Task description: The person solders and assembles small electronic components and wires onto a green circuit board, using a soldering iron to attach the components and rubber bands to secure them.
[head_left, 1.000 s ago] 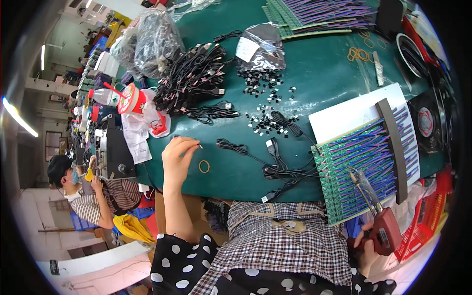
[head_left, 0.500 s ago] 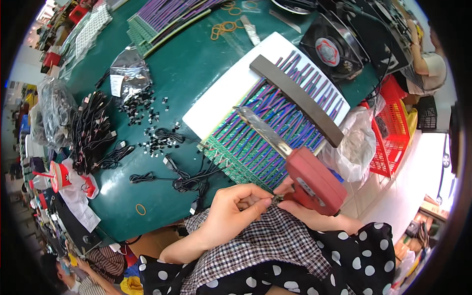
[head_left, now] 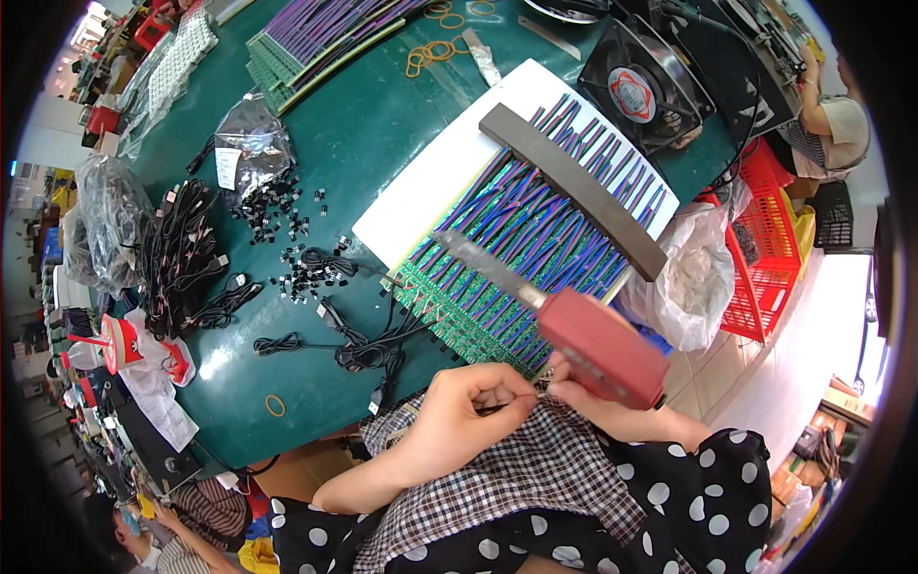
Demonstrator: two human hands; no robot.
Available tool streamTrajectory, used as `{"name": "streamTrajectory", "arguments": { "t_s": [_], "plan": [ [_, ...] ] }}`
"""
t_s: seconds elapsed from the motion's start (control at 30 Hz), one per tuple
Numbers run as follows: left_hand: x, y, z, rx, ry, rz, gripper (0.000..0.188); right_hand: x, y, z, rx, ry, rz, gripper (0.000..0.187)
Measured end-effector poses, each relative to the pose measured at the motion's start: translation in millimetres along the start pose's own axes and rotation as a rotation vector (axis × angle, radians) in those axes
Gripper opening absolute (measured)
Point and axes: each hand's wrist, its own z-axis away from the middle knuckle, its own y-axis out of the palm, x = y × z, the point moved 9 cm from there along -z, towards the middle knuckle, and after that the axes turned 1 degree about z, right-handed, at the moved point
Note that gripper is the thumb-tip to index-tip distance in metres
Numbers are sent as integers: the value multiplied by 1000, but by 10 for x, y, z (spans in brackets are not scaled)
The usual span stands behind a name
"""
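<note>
My right hand (head_left: 612, 413) is closed beneath a red gun-shaped hand tool (head_left: 598, 344) with a long flat metal nose; the body hides most of the grip. Its nose points up and left over a panel of green circuit boards (head_left: 426, 292) with purple and blue wires. My left hand (head_left: 469, 411) is closed in a pinch near the panel's lower corner, with a bit of something thin and dark at the fingers, too small to name. The fingertips of both hands nearly meet above a checked apron (head_left: 459, 488). A dark bar (head_left: 574, 191) lies across the wires.
The panel rests on a white board (head_left: 397, 210). Black cables (head_left: 363, 356) and small black connectors (head_left: 311, 273) lie left, beside a cable bundle (head_left: 177, 253). A fan (head_left: 631, 91) stands at upper right, near a white plastic bag (head_left: 684, 273) and red basket (head_left: 765, 258).
The tool has shifted a little left, its nose tip moving left and down over the boards. My left hand has moved slightly right. My right hand stays under the tool.
</note>
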Motion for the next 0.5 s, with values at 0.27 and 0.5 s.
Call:
{"name": "streamTrajectory", "arguments": {
  "t_s": [0.27, 0.5],
  "plan": [
    [12, -46, 34, -122, -53, 71, 5, -41, 95, 3, -13, -44, -131, 75],
    [-59, -50, 48, -203, 36, -129, 7, -110, 86, -21, -65, -41, -168, 76]
  ]
}}
